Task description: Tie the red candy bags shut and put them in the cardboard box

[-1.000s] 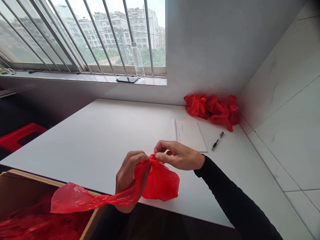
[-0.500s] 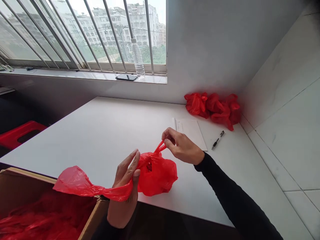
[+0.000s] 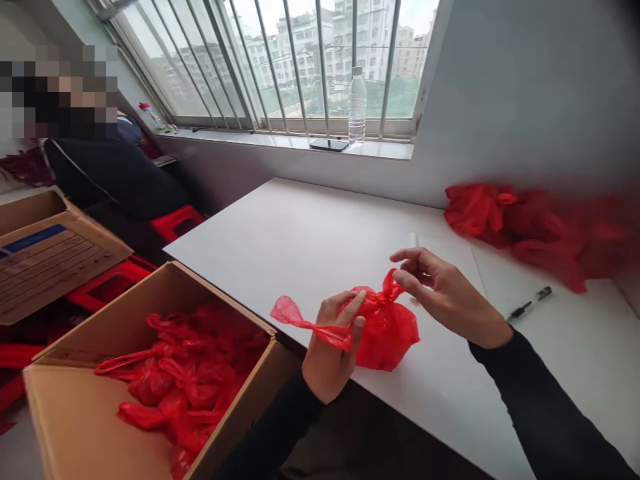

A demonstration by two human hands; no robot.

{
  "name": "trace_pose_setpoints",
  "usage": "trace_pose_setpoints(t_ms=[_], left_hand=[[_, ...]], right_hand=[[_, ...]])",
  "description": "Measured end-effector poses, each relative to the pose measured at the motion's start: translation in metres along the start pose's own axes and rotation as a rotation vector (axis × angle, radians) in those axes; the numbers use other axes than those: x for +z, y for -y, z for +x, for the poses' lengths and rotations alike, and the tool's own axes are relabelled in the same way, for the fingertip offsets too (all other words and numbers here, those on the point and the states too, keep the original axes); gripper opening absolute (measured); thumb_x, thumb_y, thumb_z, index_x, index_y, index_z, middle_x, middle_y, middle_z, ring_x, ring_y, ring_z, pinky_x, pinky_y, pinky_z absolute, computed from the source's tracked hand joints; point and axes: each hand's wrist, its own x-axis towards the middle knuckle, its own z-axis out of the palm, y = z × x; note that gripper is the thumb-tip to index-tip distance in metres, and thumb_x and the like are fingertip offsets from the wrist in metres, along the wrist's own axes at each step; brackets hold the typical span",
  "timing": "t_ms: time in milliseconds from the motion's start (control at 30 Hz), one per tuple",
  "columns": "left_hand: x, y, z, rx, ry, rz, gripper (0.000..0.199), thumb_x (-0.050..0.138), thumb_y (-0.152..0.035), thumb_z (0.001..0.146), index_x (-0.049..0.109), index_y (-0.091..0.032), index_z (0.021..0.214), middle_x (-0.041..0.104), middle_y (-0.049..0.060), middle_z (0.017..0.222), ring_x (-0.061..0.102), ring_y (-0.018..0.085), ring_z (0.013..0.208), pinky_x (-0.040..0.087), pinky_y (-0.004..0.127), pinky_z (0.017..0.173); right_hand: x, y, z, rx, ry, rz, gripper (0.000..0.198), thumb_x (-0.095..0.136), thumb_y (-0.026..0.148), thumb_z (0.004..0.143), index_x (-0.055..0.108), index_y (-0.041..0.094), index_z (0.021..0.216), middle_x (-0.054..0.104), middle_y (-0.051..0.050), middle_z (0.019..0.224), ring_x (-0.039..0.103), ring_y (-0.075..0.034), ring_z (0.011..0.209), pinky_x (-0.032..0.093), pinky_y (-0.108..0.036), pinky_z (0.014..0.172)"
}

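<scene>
A red plastic bag (image 3: 387, 337), knotted at the top and filled out by its contents, rests at the table's near edge. My left hand (image 3: 330, 347) grips its gathered neck, and one long handle trails out leftward across the hand. On the other side, my right hand (image 3: 440, 287) has its thumb and fingers apart, the thumb tip beside the small loop standing up from the knot. What the bag contains is hidden.
An open cardboard box (image 3: 250, 303) with several red bags stands at the near left. Crumpled red bags (image 3: 480, 213), a pen (image 3: 530, 303) and a partly hidden notepad (image 3: 480, 267) lie on the white table (image 3: 320, 227). Farther left are another box (image 3: 65, 253) and a seated person (image 3: 115, 163).
The view has swung left, bringing the boxes and a person into sight. My right fingers, pinching the stretched loop before, have spread apart, and the loop is shorter. My left hand still holds the bag.
</scene>
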Motion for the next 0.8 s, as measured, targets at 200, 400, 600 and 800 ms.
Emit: trace_pose_setpoints(t_ms=[200,400,600,800], left_hand=[[-0.016,0.0,-0.002,-0.191,-0.084,0.076,0.024,0.044,-0.035,0.104,0.062,-0.021,0.112,0.06,0.007,0.109,0.057,0.021,0.105,0.05,0.038,0.091],[-0.03,0.012,-0.012,-0.274,0.034,-0.036,0.04,0.038,-0.04,0.105,0.038,-0.023,0.07,0.038,-0.005,0.062,0.041,0.013,0.059,0.035,0.031,0.061],[-0.018,0.008,-0.025,-0.24,0.148,-0.138,0.039,0.041,-0.04,0.104,0.038,-0.022,0.07,0.038,-0.003,0.066,0.038,0.013,0.062,0.034,0.029,0.063],[-0.01,-0.006,-0.038,-0.262,0.192,-0.172,0.042,0.041,-0.042,0.103,0.032,-0.022,0.067,0.035,-0.003,0.061,0.035,0.013,0.056,0.031,0.028,0.055]], right_hand=[[0.001,-0.014,0.003,0.061,0.187,-0.151,0.031,0.056,0.053,0.098,0.07,0.027,0.103,0.071,-0.005,0.105,0.063,-0.022,0.092,0.048,-0.039,0.082],[0.026,-0.009,0.011,0.16,0.089,0.511,0.029,0.061,0.05,0.097,0.065,0.023,0.105,0.073,-0.007,0.106,0.067,-0.024,0.104,0.052,-0.037,0.09],[0.046,-0.027,0.025,0.358,0.022,1.201,0.018,0.069,0.026,0.089,0.065,0.016,0.104,0.053,0.007,0.063,0.058,-0.011,0.064,0.056,-0.032,0.08],[0.046,-0.043,0.035,0.382,-0.003,1.208,0.014,0.071,0.02,0.085,0.063,0.017,0.095,0.036,0.011,0.055,0.041,-0.008,0.051,0.054,-0.026,0.068]])
